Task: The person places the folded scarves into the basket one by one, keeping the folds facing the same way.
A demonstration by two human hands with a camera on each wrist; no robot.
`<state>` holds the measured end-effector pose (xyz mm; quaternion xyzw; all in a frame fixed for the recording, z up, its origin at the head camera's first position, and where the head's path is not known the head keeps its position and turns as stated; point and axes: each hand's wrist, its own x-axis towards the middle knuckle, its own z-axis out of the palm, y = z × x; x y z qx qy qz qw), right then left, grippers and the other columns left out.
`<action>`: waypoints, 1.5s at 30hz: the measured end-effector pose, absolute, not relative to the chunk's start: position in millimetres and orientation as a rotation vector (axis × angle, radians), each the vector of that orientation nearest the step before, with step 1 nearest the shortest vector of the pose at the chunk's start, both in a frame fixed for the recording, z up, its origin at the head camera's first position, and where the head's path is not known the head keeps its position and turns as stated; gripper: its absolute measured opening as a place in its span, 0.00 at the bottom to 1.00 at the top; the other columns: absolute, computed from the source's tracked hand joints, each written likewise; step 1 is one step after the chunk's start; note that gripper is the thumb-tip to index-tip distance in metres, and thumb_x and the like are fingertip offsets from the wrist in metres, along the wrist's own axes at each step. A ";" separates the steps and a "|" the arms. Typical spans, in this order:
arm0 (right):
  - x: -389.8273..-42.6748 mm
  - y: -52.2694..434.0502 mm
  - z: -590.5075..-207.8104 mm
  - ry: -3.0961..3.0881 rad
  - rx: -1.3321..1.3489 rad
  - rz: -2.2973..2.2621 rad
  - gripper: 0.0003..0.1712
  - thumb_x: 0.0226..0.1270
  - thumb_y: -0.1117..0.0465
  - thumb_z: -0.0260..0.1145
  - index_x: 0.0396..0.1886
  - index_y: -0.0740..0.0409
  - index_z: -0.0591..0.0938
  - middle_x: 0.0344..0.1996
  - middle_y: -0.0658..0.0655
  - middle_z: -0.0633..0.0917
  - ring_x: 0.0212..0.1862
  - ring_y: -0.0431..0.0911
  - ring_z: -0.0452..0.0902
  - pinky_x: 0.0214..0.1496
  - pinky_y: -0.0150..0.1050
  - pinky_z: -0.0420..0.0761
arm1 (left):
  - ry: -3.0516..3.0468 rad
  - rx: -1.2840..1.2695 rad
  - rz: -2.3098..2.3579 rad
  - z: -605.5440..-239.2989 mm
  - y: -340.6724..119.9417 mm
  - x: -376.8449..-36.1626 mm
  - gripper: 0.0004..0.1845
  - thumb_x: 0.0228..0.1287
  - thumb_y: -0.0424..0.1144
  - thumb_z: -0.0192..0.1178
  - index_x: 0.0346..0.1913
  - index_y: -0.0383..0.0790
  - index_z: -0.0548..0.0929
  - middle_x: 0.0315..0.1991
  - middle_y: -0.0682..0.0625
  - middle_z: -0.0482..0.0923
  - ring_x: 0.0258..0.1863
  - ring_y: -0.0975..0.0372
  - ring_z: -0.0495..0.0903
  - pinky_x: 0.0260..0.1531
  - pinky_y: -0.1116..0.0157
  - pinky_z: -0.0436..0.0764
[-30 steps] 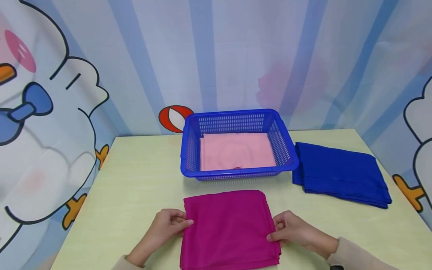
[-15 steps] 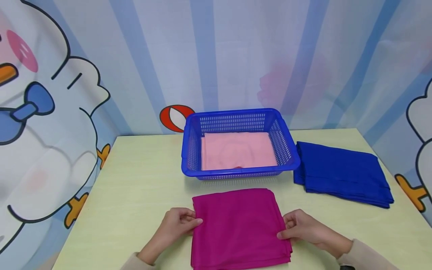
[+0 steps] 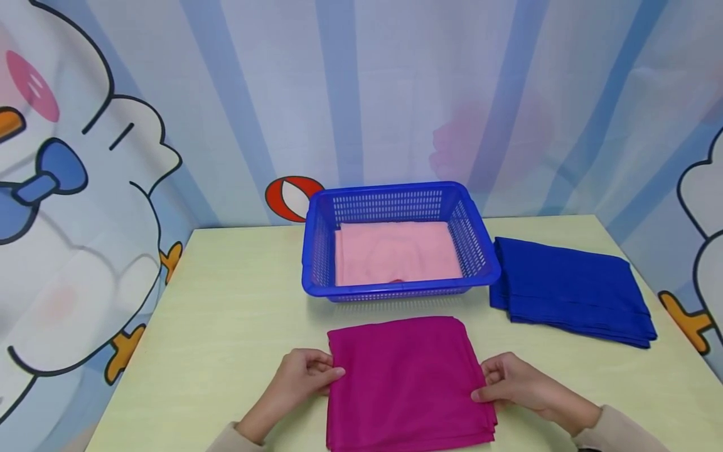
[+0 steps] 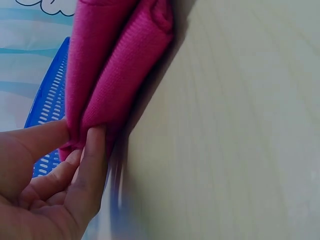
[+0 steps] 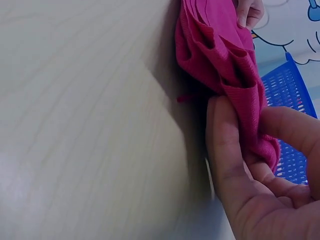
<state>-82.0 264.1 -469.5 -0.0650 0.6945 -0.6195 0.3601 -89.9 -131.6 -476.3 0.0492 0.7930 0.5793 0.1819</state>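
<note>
Meanwhile both hands, left hand [image 3: 302, 380] and right hand [image 3: 516, 383], pinch the magenta cloth [image 3: 407, 383]; blue basket [image 3: 316, 251] holds pink cloth [image 3: 395, 251].

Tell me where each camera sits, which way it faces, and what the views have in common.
Head: worn on the head, looking forward and down over the table; shows both hands and forearms, left hand, right hand, on the magenta cloth, with the blue basket and blue cloth beyond.
Left wrist: low beside the left hand, facing along the cloth's edge; shows fingers pinching it.
Right wrist: low beside the right hand, facing across the cloth; shows fingers pinching it.
Shared: all three show the magenta cloth and blue basket.
</note>
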 end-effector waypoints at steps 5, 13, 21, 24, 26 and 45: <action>-81.2 263.1 -468.4 1.795 -0.156 -1.601 0.15 0.64 0.67 0.70 0.46 0.74 0.81 0.25 0.51 0.83 0.27 0.37 0.79 0.27 0.28 0.81 | 2.237 0.128 1.631 -474.3 -131.4 -88.3 0.12 0.63 0.33 0.70 0.39 0.24 0.83 0.30 0.44 0.85 0.28 0.57 0.86 0.28 0.62 0.87; -85.2 258.3 -463.3 1.898 -0.079 -1.520 0.10 0.67 0.62 0.70 0.29 0.59 0.77 0.20 0.48 0.74 0.24 0.38 0.72 0.26 0.30 0.81 | 2.247 0.106 1.651 -475.8 -133.7 -88.1 0.14 0.62 0.35 0.71 0.40 0.23 0.83 0.29 0.43 0.86 0.29 0.58 0.86 0.28 0.62 0.87; -94.2 254.4 -458.9 2.069 -0.065 -1.449 0.12 0.69 0.61 0.68 0.36 0.70 0.84 0.24 0.51 0.84 0.27 0.40 0.79 0.31 0.36 0.85 | 2.271 0.062 1.638 -477.7 -134.5 -89.7 0.19 0.60 0.37 0.72 0.43 0.22 0.84 0.31 0.42 0.87 0.30 0.57 0.87 0.29 0.63 0.87; -96.7 254.3 -458.3 2.126 -0.044 -1.421 0.15 0.68 0.61 0.69 0.41 0.73 0.84 0.27 0.52 0.86 0.29 0.41 0.80 0.32 0.37 0.85 | 2.270 0.057 1.631 -477.4 -134.4 -89.4 0.20 0.60 0.37 0.73 0.44 0.21 0.84 0.31 0.42 0.87 0.30 0.57 0.88 0.29 0.63 0.87; -97.5 254.1 -458.3 2.164 -0.035 -1.408 0.17 0.67 0.61 0.69 0.43 0.76 0.84 0.28 0.53 0.86 0.30 0.42 0.80 0.33 0.38 0.85 | 2.266 0.057 1.628 -477.4 -134.3 -89.3 0.20 0.60 0.37 0.73 0.45 0.21 0.84 0.31 0.42 0.87 0.30 0.57 0.88 0.29 0.63 0.87; -101.6 246.1 -464.4 2.245 -0.098 -1.356 0.16 0.66 0.64 0.69 0.19 0.60 0.76 0.15 0.46 0.69 0.22 0.39 0.63 0.23 0.30 0.67 | 2.276 0.051 1.627 -477.3 -134.1 -87.2 0.16 0.60 0.34 0.72 0.42 0.22 0.84 0.29 0.41 0.87 0.29 0.56 0.87 0.28 0.62 0.87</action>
